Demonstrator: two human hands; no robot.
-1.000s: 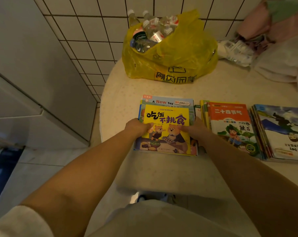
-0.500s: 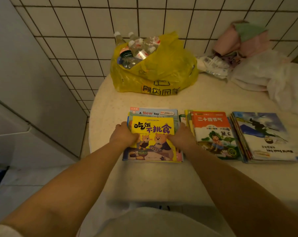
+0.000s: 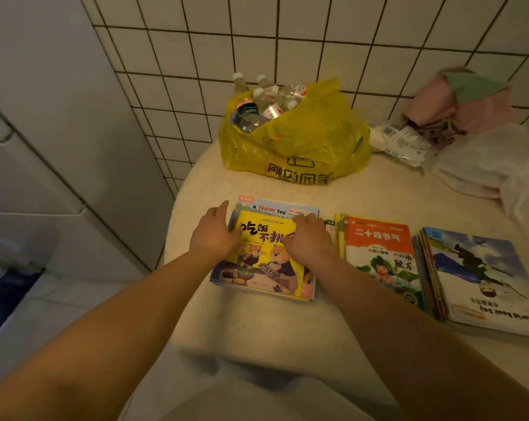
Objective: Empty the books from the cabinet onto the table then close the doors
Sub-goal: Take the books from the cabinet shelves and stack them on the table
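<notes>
**Both hands rest on a stack of picture books at the table's edge**

Head camera: A person's 2 bare forearms reach forward over a round, cream-coloured table (image 3: 257,323). The left hand (image 3: 216,233) lies against the left side of the left-hand stack of books (image 3: 264,268), thumb up and fingers loosely spread, its palm over the edge of the top cover. The right hand (image 3: 307,240) sits on the right part of that cover with its fingers curled down and knuckles raised; neither hand pinches or lifts anything that can be seen. The top book is yellow, with 2 cartoon bears, and below it shows a cover reading "A New Toy".

Just to the right, close but apart, lies a second stack topped by an orange-banded book (image 3: 381,253). Beside that, a third stack (image 3: 482,278) lies with its blue illustrated cover turned upside down to the camera, reaching the frame's right edge.

Behind the books, against the white tiled wall (image 3: 317,38), stands a yellow plastic bag (image 3: 302,138) with plastic bottles (image 3: 266,98) at its mouth. To the right are crumpled white wrappers (image 3: 403,141), pink and green folded cloth (image 3: 466,95) and a pale plastic sheet (image 3: 494,165). A white appliance (image 3: 44,117) stands at left.
</notes>
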